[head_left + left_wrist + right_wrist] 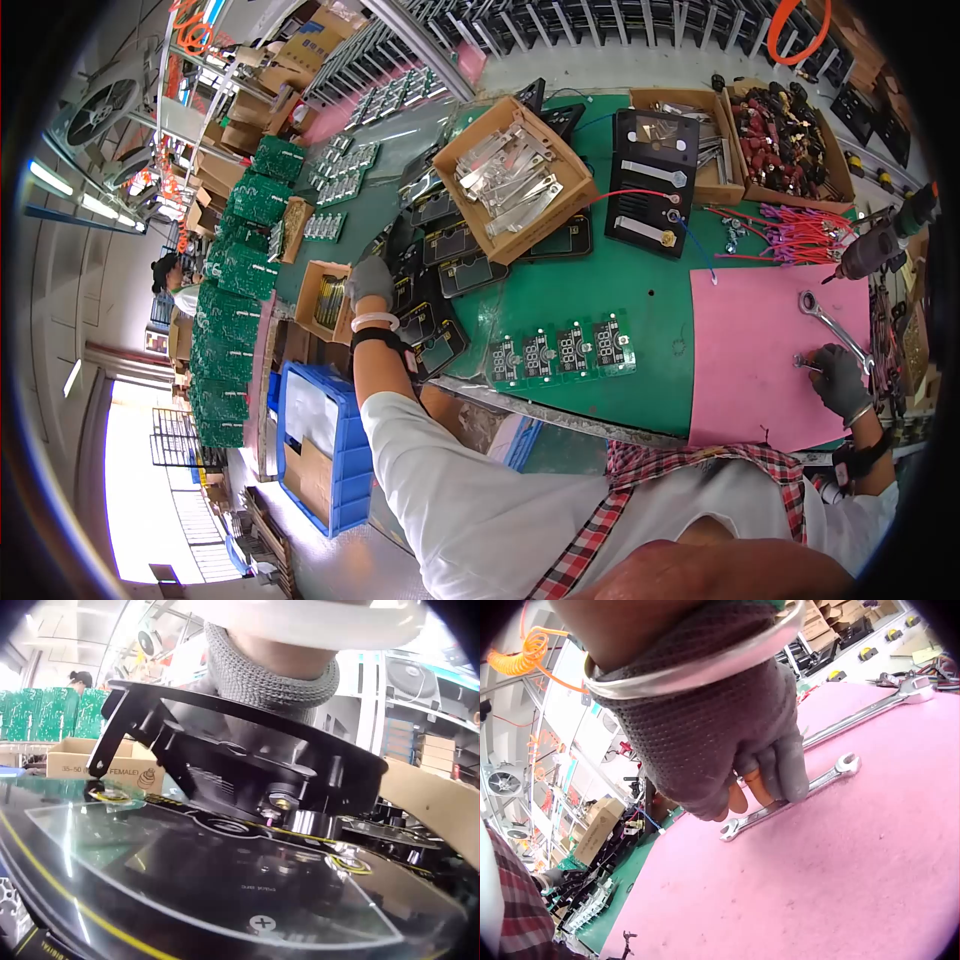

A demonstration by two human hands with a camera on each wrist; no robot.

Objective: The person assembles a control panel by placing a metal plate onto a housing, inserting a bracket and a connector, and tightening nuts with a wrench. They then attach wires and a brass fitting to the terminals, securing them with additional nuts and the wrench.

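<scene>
My gloved left hand (370, 282) is at the left end of the bench, beside a pile of black panels (470, 272). In the left wrist view a black plastic housing (247, 742) with posts stands tilted over a glossy black panel (225, 877). The hand reaches down behind this housing and holds it, its fingers hidden by it. On the pink mat (750, 350), my gloved right hand (840, 382) pinches a small double-ended wrench (825, 780) with its fingertips, close over the mat. A larger wrench (835, 328) lies beyond it.
A small carton (312, 310) stands beside my left hand. A box of metal strips (470, 165) sits on the panels. Several circuit boards with displays (540, 357) lie mid-bench. Red wires (785, 235) and a power drill (880, 245) are at the right.
</scene>
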